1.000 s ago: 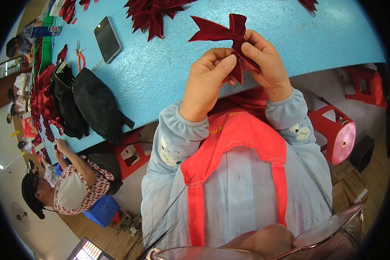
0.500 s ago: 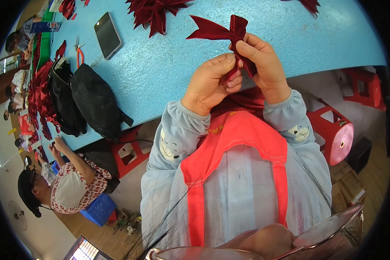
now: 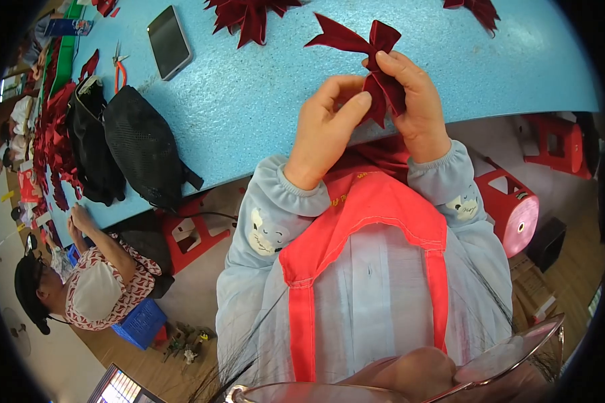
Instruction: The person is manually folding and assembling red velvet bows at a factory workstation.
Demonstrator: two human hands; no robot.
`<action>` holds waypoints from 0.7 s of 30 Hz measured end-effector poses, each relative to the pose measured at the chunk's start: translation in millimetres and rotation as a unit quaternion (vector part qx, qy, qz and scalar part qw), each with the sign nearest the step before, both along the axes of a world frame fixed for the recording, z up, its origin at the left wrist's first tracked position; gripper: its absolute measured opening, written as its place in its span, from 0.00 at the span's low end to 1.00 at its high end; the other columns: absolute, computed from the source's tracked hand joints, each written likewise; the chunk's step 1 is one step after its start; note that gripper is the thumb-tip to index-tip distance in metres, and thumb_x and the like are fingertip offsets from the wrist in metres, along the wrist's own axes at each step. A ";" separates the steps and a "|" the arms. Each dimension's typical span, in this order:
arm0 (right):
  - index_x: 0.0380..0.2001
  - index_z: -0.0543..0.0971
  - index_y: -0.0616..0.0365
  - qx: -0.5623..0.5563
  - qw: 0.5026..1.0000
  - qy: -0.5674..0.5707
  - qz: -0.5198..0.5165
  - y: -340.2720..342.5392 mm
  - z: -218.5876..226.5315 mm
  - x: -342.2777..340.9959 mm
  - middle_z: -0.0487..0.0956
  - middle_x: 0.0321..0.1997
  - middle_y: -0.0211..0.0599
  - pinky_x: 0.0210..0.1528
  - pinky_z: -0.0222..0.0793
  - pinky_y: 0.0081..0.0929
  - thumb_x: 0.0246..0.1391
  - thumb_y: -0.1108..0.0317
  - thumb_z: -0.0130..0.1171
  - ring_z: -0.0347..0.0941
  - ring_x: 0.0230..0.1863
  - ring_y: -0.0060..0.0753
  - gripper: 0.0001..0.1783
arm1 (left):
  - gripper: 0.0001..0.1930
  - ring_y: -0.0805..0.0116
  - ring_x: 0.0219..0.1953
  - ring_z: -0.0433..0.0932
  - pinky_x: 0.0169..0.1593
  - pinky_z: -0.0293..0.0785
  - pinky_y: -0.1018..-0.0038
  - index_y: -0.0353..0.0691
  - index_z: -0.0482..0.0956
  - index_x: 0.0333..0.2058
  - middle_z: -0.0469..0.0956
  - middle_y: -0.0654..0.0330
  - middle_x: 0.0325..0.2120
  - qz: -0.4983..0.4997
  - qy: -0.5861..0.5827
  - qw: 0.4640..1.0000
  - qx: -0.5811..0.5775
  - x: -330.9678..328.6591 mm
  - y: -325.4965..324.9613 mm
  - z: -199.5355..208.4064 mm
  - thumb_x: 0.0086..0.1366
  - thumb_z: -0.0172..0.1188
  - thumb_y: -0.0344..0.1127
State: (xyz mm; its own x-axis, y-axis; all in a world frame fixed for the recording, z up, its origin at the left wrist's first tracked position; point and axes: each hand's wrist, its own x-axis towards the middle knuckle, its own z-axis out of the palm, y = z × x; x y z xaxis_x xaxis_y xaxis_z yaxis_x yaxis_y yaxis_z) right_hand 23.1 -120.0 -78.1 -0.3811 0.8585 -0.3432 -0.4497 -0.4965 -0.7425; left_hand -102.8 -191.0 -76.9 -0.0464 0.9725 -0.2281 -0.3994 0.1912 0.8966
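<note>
A dark red velvet ribbon bow [image 3: 386,84] is held up over the near edge of the table. My right hand [image 3: 417,101] pinches it around the middle knot, thumb in front and the other fingers mostly behind. On the bow's left side, my left hand [image 3: 326,124] has its thumb and curled index finger at a lower ribbon tail, loosely closed on it; the fingertips behind the ribbon are hidden. One loop stands up above the right thumb, and a forked tail points to the far left.
The blue table [image 3: 262,107] carries a pile of red bows [image 3: 252,17], another bow [image 3: 476,12], a phone [image 3: 169,43], orange-handled cutters [image 3: 119,70] and a black bag [image 3: 141,144]. Red stools [image 3: 507,208] stand at right. A co-worker [image 3: 101,289] sits at left.
My left hand has uncurled from a tight pinch near the bow's centre, its thumb and index finger now farther apart. My right hand still grips the bow, which has shifted slightly right.
</note>
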 end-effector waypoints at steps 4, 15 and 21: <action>0.34 0.77 0.62 0.013 1.000 -0.013 -0.007 -4.3 -0.2 -4.0 0.77 0.31 0.31 0.36 0.68 0.18 0.55 0.64 0.55 0.73 0.31 0.21 0.11 | 0.08 0.75 0.27 0.74 0.30 0.70 0.79 0.34 0.75 0.36 0.76 0.63 0.27 0.090 0.176 0.975 0.102 3.4 3.1 -6.7 0.59 0.56 0.31; 0.35 0.76 0.63 0.071 0.997 -0.036 0.012 -2.6 -4.8 4.8 0.77 0.32 0.32 0.38 0.68 0.20 0.55 0.64 0.55 0.72 0.34 0.21 0.11 | 0.12 0.77 0.25 0.72 0.30 0.70 0.82 0.32 0.76 0.35 0.75 0.62 0.25 -0.113 -0.246 0.957 -0.105 -4.3 8.5 6.2 0.66 0.51 0.37; 0.35 0.76 0.59 0.286 0.887 -0.305 0.197 42.1 13.8 40.9 0.77 0.31 0.33 0.39 0.67 0.22 0.56 0.64 0.54 0.72 0.35 0.24 0.09 | 0.13 0.77 0.24 0.72 0.30 0.70 0.81 0.34 0.77 0.33 0.74 0.64 0.24 -0.156 0.058 0.978 -0.129 -24.1 -9.7 9.4 0.66 0.50 0.39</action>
State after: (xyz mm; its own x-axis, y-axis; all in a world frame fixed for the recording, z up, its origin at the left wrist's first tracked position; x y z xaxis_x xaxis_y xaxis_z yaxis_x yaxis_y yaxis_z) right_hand 64.0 -78.0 -64.3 -0.5834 0.8001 -0.1398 0.2476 0.0112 -0.9688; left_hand -126.9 -200.6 -67.5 0.2038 0.8540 -0.4787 -0.1841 0.5137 0.8380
